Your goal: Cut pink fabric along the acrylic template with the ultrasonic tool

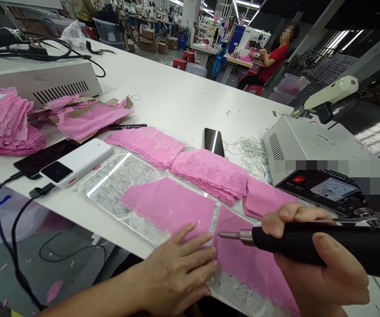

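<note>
My left hand [180, 268] lies with its fingers spread over the lower edge of a flat pink fabric panel [173, 204]. To the right, my right hand [329, 264] is wrapped around a thick black handheld tool with a tapered metal tip [296, 240], which resembles an ultrasonic welder. Its tip points left, over a second pink fabric panel [239, 251]; whether it touches the cloth I cannot tell. Both panels rest on a clear patterned plastic board [110, 189]. Behind them are stacked pink lace pieces [210, 174] and plain pink pieces [262, 200].
A grey machine box with a meter [335, 189] stands at the right. White elastic loops [251, 156] and a dark phone [214, 141] lie behind the lace. Left are a white power bank [77, 163] with cables and a pink lace pile [5, 123]. A seated person [276, 59] is far off.
</note>
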A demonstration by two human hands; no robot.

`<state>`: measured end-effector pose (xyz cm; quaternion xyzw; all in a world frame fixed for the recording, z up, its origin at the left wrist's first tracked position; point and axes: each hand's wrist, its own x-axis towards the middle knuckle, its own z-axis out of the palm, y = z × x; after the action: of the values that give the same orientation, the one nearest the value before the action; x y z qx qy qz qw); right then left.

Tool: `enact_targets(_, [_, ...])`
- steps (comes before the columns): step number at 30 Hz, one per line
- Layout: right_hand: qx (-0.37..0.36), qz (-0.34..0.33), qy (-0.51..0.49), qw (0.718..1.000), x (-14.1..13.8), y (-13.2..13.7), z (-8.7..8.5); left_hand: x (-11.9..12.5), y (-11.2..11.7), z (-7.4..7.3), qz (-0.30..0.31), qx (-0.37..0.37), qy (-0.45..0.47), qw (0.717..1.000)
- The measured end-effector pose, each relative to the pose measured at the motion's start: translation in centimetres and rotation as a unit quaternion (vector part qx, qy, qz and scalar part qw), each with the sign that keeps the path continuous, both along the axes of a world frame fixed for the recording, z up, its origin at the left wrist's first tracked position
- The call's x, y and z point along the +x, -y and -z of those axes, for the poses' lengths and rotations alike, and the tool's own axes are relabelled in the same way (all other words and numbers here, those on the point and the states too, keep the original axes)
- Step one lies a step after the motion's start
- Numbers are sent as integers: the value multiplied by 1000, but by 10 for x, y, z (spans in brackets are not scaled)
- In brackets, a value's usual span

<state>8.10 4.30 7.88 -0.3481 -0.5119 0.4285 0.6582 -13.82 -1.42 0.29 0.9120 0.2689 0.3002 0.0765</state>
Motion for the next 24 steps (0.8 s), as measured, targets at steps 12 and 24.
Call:
enact_targets(12, [-7, -72, 9, 997, -4, 9, 7, 0, -1, 0, 11, -12, 0, 1000])
enact_targets(24, [5, 173, -41, 984, 31, -10, -23, -26, -4, -21, -59, 21, 45, 997])
